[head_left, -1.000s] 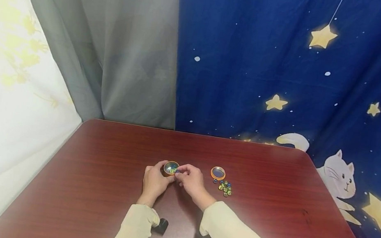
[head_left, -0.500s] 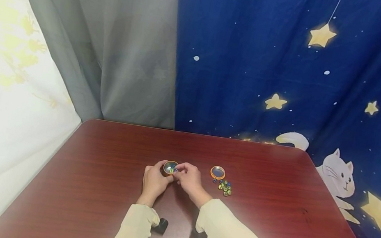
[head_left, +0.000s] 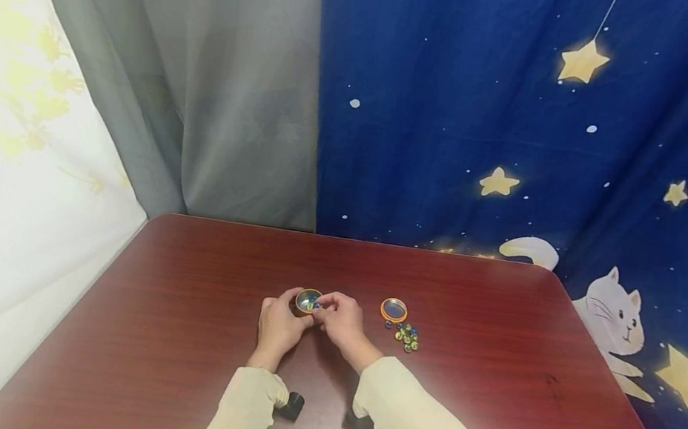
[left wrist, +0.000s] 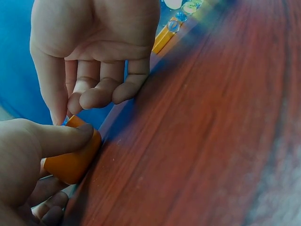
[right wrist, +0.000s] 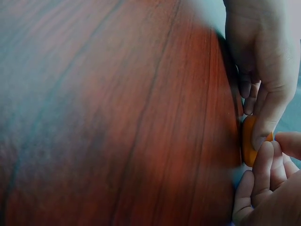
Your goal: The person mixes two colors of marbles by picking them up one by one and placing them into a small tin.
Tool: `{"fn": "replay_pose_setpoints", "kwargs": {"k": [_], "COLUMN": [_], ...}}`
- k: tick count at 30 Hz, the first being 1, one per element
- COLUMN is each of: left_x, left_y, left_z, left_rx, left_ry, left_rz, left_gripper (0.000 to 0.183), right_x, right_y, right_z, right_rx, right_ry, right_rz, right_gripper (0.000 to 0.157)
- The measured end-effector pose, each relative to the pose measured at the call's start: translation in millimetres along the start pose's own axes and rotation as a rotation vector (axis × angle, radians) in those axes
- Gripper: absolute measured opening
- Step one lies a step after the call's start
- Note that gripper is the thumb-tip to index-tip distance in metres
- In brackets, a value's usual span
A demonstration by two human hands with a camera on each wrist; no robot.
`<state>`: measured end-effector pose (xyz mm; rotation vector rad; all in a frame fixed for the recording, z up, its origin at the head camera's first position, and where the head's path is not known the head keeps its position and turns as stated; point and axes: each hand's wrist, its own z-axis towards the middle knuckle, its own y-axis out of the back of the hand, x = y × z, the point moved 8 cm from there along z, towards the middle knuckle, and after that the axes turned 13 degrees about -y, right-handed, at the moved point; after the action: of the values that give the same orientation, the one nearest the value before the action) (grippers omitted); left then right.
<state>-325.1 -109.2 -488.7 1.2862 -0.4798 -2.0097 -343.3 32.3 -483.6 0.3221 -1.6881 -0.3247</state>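
Over the last second the right hand [head_left: 343, 321] has edged slightly inward, bringing the blue marble [head_left: 317, 306] pinched in its grip to the lower right rim of the orange cup [left wrist: 74, 162], low centre in the head view; over the last half second little has shifted. The work thus seems centred on the cup's mouth, the marble apparently not released. The left hand [head_left: 280, 326] holds the cup, its grip curled round the wall. Farther right on the worktop [head_left: 185, 279] lie an orange-rimmed disc [head_left: 393, 319], perhaps a lid, and a cluster of green and blue marbles [head_left: 408, 339]. The right hand partly covers the mouth, hiding some contents.
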Motion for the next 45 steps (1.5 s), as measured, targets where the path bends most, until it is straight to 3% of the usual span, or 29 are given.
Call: {"fn": "replay_pose_setpoints", "kwargs": {"k": [28, 36, 45], "left_x": [1.4, 0.3, 3.7], "left_y": [-0.4, -0.6, -2.6], "left_z": [0.3, 0.2, -1.2], "left_rx": [0.015, 0.020, 0.034], "left_ry": [0.014, 0.024, 0.050], "left_rz": [-0.005, -0.022, -0.023], "left_gripper": [0.060, 0.062, 0.065], "right_x": [-2.5, 1.6, -4.1], "right_y": [1.7, 9.7, 15.0], "right_z": [-4.4, -11.7, -15.2], "right_rx": [0.051, 0.053, 0.087], "right_ry": [-0.015, 0.054, 0.067], "right_rz": [-0.007, -0.114, -0.157], "right_gripper": [0.011, 0.012, 0.014]}}
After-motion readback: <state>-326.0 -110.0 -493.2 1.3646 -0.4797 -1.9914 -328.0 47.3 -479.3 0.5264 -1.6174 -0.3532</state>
